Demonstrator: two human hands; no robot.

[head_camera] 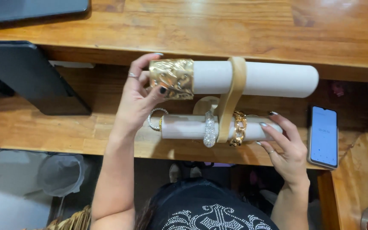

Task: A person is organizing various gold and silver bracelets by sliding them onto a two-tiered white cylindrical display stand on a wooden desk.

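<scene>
Rhinestones on my black top (211, 217) sit closest to the lens, and both my forearms reach out from there to the two-tier bracelet stand (231, 100). My left hand (136, 100) pinches the wide hammered gold cuff (172, 79) between thumb and fingers at the near end of the upper white roll (256, 79), so the cuff is on the roll's tip, right at my fingertips. My right hand (284, 147) cups the far end of the lower white roll (184, 127), fingers curved loosely on it rather than clenched. Just inside that hand hangs the gold chain-link bracelet (239, 128), with the rhinestone bracelet (209, 130) beyond the upright. A thin silver bangle (156, 119) rings the lower roll's other end, under my left palm.

As I judge it, the cuff could slide off the open tip if my pinch loosens, and drop onto the wooden table (243, 30). Pressing sideways on the top roll may tilt the stand, shaking the lower bracelets loose. My right wrist is near the smartphone (323, 136) at the table's edge, and a nudge could knock it off
</scene>
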